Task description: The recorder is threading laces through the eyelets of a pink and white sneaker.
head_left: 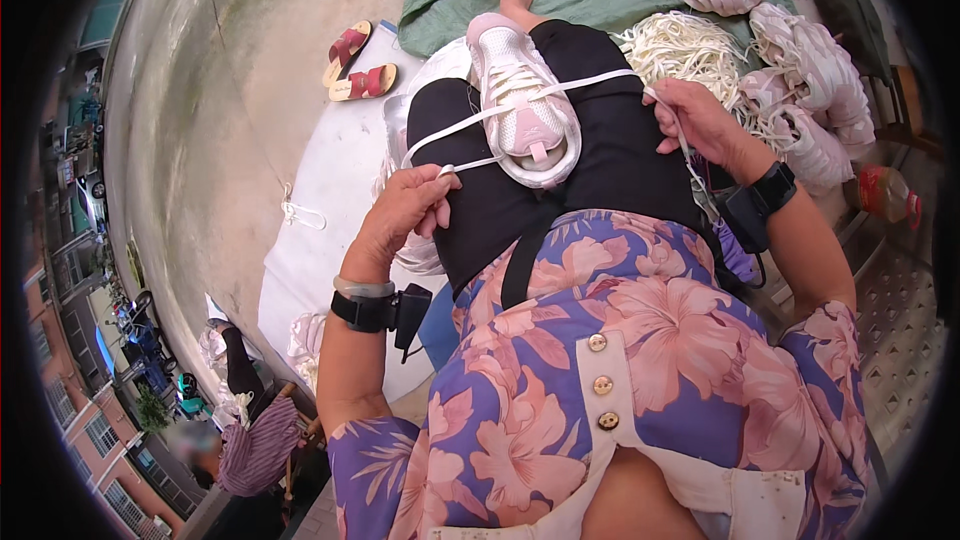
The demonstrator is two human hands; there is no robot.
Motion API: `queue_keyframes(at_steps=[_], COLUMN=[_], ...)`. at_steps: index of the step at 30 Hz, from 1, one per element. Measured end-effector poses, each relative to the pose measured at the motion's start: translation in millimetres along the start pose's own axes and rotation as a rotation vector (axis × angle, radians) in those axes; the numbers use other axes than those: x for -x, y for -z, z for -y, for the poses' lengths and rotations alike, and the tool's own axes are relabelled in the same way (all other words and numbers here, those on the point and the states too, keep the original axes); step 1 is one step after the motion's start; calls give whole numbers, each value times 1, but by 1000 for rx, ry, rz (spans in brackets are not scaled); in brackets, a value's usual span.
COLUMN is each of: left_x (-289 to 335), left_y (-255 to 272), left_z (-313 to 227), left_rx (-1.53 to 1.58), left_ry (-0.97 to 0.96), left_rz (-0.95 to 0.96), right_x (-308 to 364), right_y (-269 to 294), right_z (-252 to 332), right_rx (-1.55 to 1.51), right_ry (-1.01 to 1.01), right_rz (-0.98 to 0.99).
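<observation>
Sneaker [523,100] (pink-and-white) lies between left grip [405,208] and right grip [703,125].

Two bare hands were in play, the left hand [405,208] and the right hand [700,125], and one white-and-pink mesh sneaker [529,124] sat in the lap! Two flat red-strapped sandals [363,84] counted, then three round gold-coloured buttons [602,385], and two black wrist straps [361,312]!

purple floral blouse [660,330], black trousers [635,155], black wrist straps [363,311]
</observation>
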State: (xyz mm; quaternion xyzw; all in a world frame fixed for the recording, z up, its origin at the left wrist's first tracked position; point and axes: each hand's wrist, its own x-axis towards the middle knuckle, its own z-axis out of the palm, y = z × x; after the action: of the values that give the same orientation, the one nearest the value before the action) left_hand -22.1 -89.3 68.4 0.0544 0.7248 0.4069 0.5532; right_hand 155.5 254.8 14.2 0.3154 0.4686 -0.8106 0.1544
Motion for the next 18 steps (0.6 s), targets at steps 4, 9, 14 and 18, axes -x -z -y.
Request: queue_keyframes(at_steps=[4,9,14,18], left_x=[-32,-65,-67,-51], left_y=[-27,-28,-28,-40], left_z=[-22,-34,-31,-29], left_rx=[107,151,240,214], left_ry=[-45,-90,-128,-144], left_rz=[47,-109,-223,-303], right_x=[-14,-40,-49,-40], right_y=[-46,-67,-61,-62], right_z=[-5,-6,-10,-13], right_rx=[-145,-248,-269,-220], right_ry=[19,52,9,-34], right_rz=[216,-2,-93,-26])
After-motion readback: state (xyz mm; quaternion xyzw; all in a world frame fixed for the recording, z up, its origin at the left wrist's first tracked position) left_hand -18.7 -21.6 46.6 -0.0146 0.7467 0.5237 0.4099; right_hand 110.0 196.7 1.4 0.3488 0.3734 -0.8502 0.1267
